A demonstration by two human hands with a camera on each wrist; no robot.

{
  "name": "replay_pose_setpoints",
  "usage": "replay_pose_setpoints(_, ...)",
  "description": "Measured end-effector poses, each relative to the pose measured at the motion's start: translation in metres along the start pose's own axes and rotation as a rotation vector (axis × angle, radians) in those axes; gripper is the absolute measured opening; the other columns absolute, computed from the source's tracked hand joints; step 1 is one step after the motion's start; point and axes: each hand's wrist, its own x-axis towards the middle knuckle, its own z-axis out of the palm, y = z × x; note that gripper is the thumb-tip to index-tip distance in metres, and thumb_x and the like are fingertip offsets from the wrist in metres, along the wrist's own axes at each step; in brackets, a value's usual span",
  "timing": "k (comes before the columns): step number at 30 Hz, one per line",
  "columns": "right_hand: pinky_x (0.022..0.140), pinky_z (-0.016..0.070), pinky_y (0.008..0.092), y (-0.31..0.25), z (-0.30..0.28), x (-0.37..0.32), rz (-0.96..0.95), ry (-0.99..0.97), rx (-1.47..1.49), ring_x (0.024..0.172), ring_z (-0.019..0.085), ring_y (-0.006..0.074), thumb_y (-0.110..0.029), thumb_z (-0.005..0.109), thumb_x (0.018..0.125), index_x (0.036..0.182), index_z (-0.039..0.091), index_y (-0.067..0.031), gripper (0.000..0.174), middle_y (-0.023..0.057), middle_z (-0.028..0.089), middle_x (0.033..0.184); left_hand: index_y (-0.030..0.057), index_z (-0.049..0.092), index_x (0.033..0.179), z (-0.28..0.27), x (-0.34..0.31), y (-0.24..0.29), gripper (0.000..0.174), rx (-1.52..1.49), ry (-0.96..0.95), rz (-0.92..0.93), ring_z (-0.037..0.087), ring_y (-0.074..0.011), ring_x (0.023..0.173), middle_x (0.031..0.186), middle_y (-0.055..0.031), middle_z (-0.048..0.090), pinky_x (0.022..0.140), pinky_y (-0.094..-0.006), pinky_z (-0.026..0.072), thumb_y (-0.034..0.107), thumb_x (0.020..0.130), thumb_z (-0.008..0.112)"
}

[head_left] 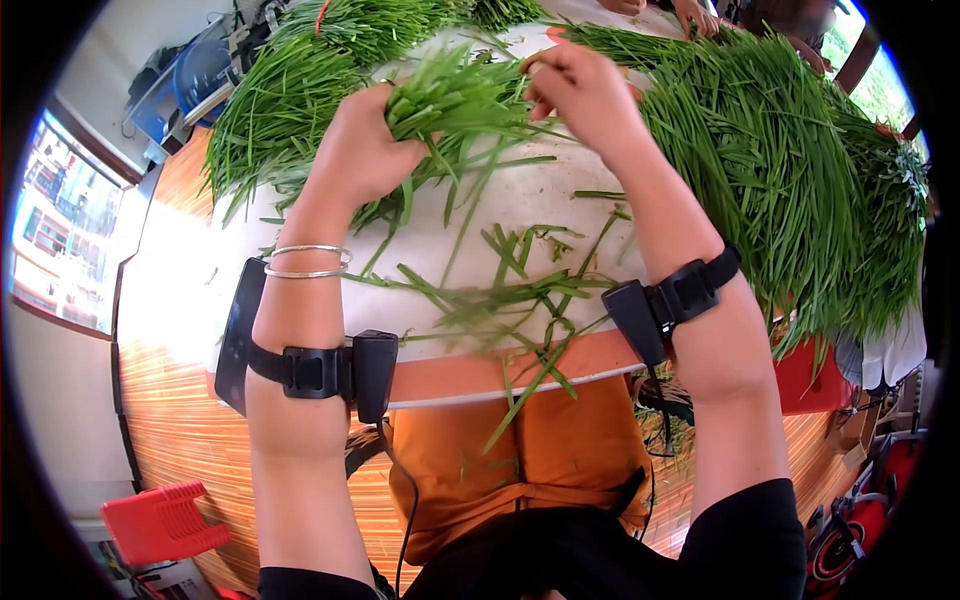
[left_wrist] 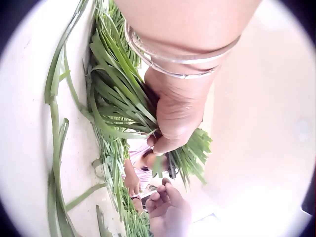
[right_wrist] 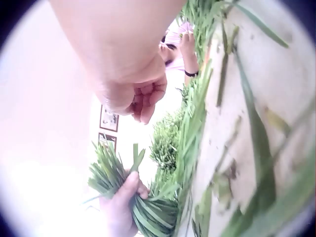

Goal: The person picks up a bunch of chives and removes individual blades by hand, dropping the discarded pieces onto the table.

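My left hand (head_left: 365, 150) grips a bunch of garlic chives (head_left: 450, 95), long flat green leaves, with its thumb wrapped across them. In the left wrist view the bunch (left_wrist: 123, 94) sticks out on both sides of that fist, short trimmed-looking ends on one side. Just right of the bunch, my right hand (head_left: 585, 95) hovers with its fingers curled in. Those curled fingers (right_wrist: 148, 96) show from below in the right wrist view, with no leaf plainly between them. Loose leaves and torn bits (head_left: 520, 290) are strewn over the white tabletop (head_left: 590, 225) beneath.
Large heaps of chives cover the table's left (head_left: 270, 110) and right (head_left: 760, 150) sides. Across the table another person's hands (head_left: 695, 18) work at the far heap. A red plastic stool (head_left: 165, 525) is on the floor at left. Orange-clad legs (head_left: 520, 460) are under the table edge.
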Motion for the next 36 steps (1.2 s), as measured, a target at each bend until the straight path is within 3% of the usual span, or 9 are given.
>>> replay_pose_setpoints(2, 0.063, 0.0474, 0.0218, -0.004, -0.014, -0.001, 0.047, 0.071, 0.157, 0.066, 0.061, 0.0112, -0.012, 0.054, 0.087, 0.093, 0.060, 0.0007, 0.015, 0.0081, 0.064, 0.084, 0.0027, 0.062, 0.095, -0.001, 0.002, 0.000, 0.028, -0.019, 0.059, -0.035, 0.061, -0.0277, 0.071, 0.081, -0.0136, 0.065, 0.068, -0.0327, 0.0476, 0.013, 0.070, 0.068)
replay_pose_setpoints(5, 0.062, 0.0453, 0.0228, -0.017, -0.026, -0.018, -0.164, -0.549, 0.707, 0.067, 0.061, 0.0114, -0.014, 0.062, 0.083, 0.095, 0.063, -0.0002, 0.019, 0.0083, 0.066, 0.086, 0.0013, 0.063, 0.090, -0.006, 0.007, 0.003, 0.018, 0.034, 0.281, 0.073, 0.062, -0.0244, 0.070, 0.077, -0.0110, 0.066, 0.067, -0.0313, 0.0477, 0.011, 0.074, 0.064)
replay_pose_setpoints(8, 0.061, 0.0445, 0.0237, -0.014, -0.033, -0.011, -0.024, -0.575, 0.301, 0.064, 0.060, 0.0108, -0.018, 0.064, 0.083, 0.092, 0.066, -0.0015, 0.019, 0.0065, 0.067, 0.080, 0.0020, 0.065, 0.086, -0.011, 0.006, 0.004, 0.019, 0.106, 0.384, 0.112, 0.063, -0.0174, 0.065, 0.074, -0.0074, 0.067, 0.063, -0.0293, 0.0479, 0.018, 0.077, 0.068)
replay_pose_setpoints(12, 0.062, 0.0461, 0.0295, 0.022, -0.013, 0.002, -0.008, -0.171, -0.172, 0.066, 0.059, 0.0137, -0.023, 0.069, 0.075, 0.084, 0.068, -0.0035, 0.021, 0.0079, 0.066, 0.075, 0.0021, 0.065, 0.086, -0.008, 0.008, 0.001, 0.019, 0.061, 0.481, 0.138, 0.063, -0.0207, 0.067, 0.078, -0.0091, 0.067, 0.065, -0.0301, 0.0478, 0.018, 0.077, 0.068)
replay_pose_setpoints(19, 0.064, 0.0475, 0.0305, 0.026, 0.003, 0.002, -0.098, -0.194, -0.478, 0.066, 0.059, 0.0199, -0.017, 0.065, 0.075, 0.086, 0.067, -0.0055, 0.016, 0.0081, 0.065, 0.076, 0.0019, 0.061, 0.093, -0.007, 0.009, -0.004, 0.026, 0.093, 0.430, 0.093, 0.061, -0.0300, 0.079, 0.086, -0.0140, 0.065, 0.073, -0.0344, 0.0471, 0.015, 0.072, 0.066)
replay_pose_setpoints(27, 0.053, 0.0423, 0.0214, 0.017, -0.007, 0.009, 0.035, 0.337, 0.169, 0.059, 0.052, 0.0056, -0.014, 0.062, 0.082, 0.084, 0.061, 0.0007, 0.015, 0.0018, 0.063, 0.071, 0.0062, 0.063, 0.090, -0.010, 0.007, -0.001, 0.021, 0.130, 0.367, 0.118, 0.059, -0.0297, 0.087, 0.095, -0.0095, 0.064, 0.076, -0.0366, 0.0461, 0.013, 0.070, 0.067)
replay_pose_setpoints(31, 0.054, 0.0428, 0.0213, 0.015, -0.007, 0.008, 0.060, 0.386, 0.239, 0.058, 0.052, 0.0060, -0.015, 0.063, 0.082, 0.085, 0.061, 0.0004, 0.016, 0.0015, 0.063, 0.070, 0.0051, 0.058, 0.106, -0.007, 0.006, 0.000, 0.034, 0.197, 0.410, 0.296, 0.061, -0.0231, 0.091, 0.108, -0.0116, 0.061, 0.085, -0.0319, 0.0442, 0.010, 0.074, 0.067)
replay_pose_setpoints(34, 0.053, 0.0438, 0.0212, 0.014, -0.007, 0.007, -0.024, 0.231, 0.140, 0.057, 0.053, 0.0059, -0.016, 0.064, 0.081, 0.086, 0.062, 0.0004, 0.017, 0.0014, 0.062, 0.069, 0.0043, 0.056, 0.108, -0.001, 0.007, 0.007, 0.039, 0.068, 0.350, 0.435, 0.059, -0.0227, 0.094, 0.114, -0.0103, 0.058, 0.098, -0.0328, 0.0363, 0.004, 0.071, 0.067)
replay_pose_setpoints(36, 0.054, 0.0446, 0.0212, 0.006, 0.002, 0.000, -0.063, -0.107, 0.273, 0.058, 0.053, 0.0055, -0.017, 0.066, 0.081, 0.084, 0.063, 0.0000, 0.017, 0.0014, 0.062, 0.069, 0.0041, 0.056, 0.109, 0.001, 0.005, 0.002, 0.039, 0.116, 0.233, 0.365, 0.060, -0.0216, 0.091, 0.108, -0.0088, 0.060, 0.098, -0.0322, 0.0365, 0.002, 0.070, 0.066)
